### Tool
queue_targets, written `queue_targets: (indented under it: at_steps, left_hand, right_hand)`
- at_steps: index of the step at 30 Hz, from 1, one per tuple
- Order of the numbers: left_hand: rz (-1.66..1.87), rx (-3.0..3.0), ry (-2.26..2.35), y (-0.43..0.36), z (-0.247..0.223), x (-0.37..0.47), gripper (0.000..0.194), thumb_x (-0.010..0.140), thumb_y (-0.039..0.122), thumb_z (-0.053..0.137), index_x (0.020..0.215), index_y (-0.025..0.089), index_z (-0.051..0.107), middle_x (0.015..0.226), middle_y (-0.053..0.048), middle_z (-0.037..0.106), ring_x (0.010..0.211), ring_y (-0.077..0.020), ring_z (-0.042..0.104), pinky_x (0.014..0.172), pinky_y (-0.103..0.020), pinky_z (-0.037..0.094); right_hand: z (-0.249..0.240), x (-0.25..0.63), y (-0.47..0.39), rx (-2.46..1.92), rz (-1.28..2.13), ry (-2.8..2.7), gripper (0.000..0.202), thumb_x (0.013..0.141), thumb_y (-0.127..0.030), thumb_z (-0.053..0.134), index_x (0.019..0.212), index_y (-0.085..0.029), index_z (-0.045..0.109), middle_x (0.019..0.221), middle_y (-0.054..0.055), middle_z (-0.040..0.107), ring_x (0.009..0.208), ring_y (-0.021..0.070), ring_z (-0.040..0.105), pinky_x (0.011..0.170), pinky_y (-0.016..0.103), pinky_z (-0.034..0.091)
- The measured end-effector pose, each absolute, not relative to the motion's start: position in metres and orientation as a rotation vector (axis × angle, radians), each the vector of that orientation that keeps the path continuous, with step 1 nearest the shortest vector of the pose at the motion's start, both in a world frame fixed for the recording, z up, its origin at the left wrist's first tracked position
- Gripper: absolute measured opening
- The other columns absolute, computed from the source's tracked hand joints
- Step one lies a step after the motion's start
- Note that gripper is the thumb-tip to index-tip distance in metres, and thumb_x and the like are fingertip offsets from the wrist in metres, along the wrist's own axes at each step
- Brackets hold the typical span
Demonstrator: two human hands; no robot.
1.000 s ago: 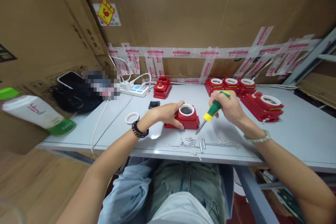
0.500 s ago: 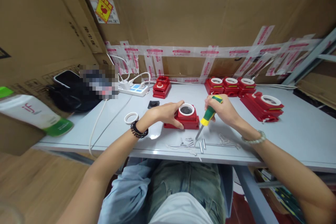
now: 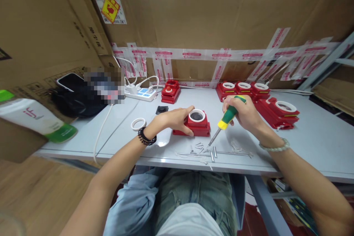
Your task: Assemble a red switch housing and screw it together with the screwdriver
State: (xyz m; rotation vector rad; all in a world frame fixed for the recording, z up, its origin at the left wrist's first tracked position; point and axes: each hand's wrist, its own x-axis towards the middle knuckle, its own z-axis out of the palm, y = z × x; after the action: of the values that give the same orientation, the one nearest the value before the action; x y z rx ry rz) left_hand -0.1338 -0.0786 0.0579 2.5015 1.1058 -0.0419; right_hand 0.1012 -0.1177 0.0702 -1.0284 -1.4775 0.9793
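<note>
Screwdriver (image 3: 228, 115) with a green-and-yellow handle is gripped in the right hand (image 3: 242, 110), fingers wrapped round the handle. Its shaft slants down toward the near edge of the bench (image 3: 312, 132), the tip among small screws (image 3: 199, 145); whether it touches one, I cannot tell.

The left hand (image 3: 177, 119) grips the front red housing (image 3: 201, 130) at its left end, thumb on the near side and fingers over the top. That housing lies flat near the middle of the bench, set back from the near edge, with a white ring (image 3: 190, 118) around its dark round window.

Between the housing and the near edge, two metal pins (image 3: 212, 155) lie beside the screws, next to a long thin rod (image 3: 235, 152) parallel to that edge. Left of the left hand are a loose white ring (image 3: 138, 129) and, farther back, a black square part (image 3: 162, 110).

Toward the far edge stand a rear red housing (image 3: 170, 96) and, farther right, three red housings (image 3: 242, 95) side by side. A large red housing (image 3: 272, 115) sits in front of their right end. A power strip (image 3: 142, 95) with plugs lies near the far left corner.
</note>
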Motion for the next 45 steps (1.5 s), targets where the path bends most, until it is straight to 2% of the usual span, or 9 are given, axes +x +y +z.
queue_targets:
  at_steps: [10,16,23,28,35,45]
  left_hand:
    - [-0.095,2.519,1.176,-0.081,0.06,-0.134,0.08,0.067,0.058,0.076,0.127,0.02,0.039,0.111,-0.011,0.065,0.095,-0.0267,0.063,0.071,-0.028,0.042]
    - [-0.079,2.527,1.148,-0.08,0.059,-0.133,0.075,0.067,0.058,0.076,0.122,0.02,0.041,0.107,-0.01,0.066,0.091,-0.0259,0.063,0.069,-0.028,0.042]
    - [-0.069,2.54,1.166,-0.084,0.059,-0.134,0.071,0.067,0.057,0.076,0.117,0.02,0.041,0.103,-0.009,0.065,0.093,-0.0269,0.062,0.071,-0.029,0.042]
    - [-0.06,2.539,1.123,-0.088,0.059,-0.135,0.062,0.069,0.058,0.075,0.105,0.022,0.039,0.095,-0.005,0.062,0.085,-0.0246,0.061,0.066,-0.028,0.04]
    - [-0.059,2.519,1.117,-0.088,0.06,-0.135,0.06,0.07,0.056,0.074,0.102,0.022,0.037,0.1,-0.006,0.062,0.088,-0.0247,0.06,0.067,-0.028,0.039]
    - [-0.063,2.511,1.122,-0.088,0.059,-0.135,0.061,0.069,0.057,0.074,0.105,0.022,0.039,0.103,-0.007,0.063,0.09,-0.0252,0.06,0.069,-0.029,0.04]
  right_hand:
    - [0.071,0.096,-0.117,-1.034,0.988,-1.412,0.026,0.069,-0.034,0.06,0.048,-0.019,0.058,0.045,-0.001,0.05,0.033,0.0102,0.046,0.027,0.024,0.034]
    - [0.077,0.098,-0.116,-1.032,0.964,-1.328,0.026,0.066,-0.038,0.063,0.046,-0.023,0.055,0.046,0.0,0.049,0.033,0.0107,0.044,0.027,0.026,0.031]
    - [0.084,0.109,-0.105,-0.9,0.803,-1.093,0.025,0.064,-0.033,0.06,0.043,-0.022,0.055,0.047,0.0,0.051,0.035,0.0109,0.044,0.025,0.027,0.031]
    - [0.082,0.114,-0.092,-0.945,0.709,-0.986,0.025,0.066,-0.033,0.06,0.044,-0.023,0.052,0.048,-0.001,0.048,0.038,0.0118,0.045,0.029,0.028,0.036]
    - [0.078,0.119,-0.08,-0.99,0.671,-0.951,0.023,0.069,-0.032,0.06,0.049,-0.024,0.051,0.053,0.001,0.056,0.04,0.0155,0.051,0.034,0.033,0.04]
    - [0.075,0.11,-0.074,-1.025,0.636,-1.049,0.028,0.072,-0.035,0.063,0.049,-0.024,0.051,0.043,-0.001,0.048,0.033,0.0132,0.048,0.03,0.027,0.036]
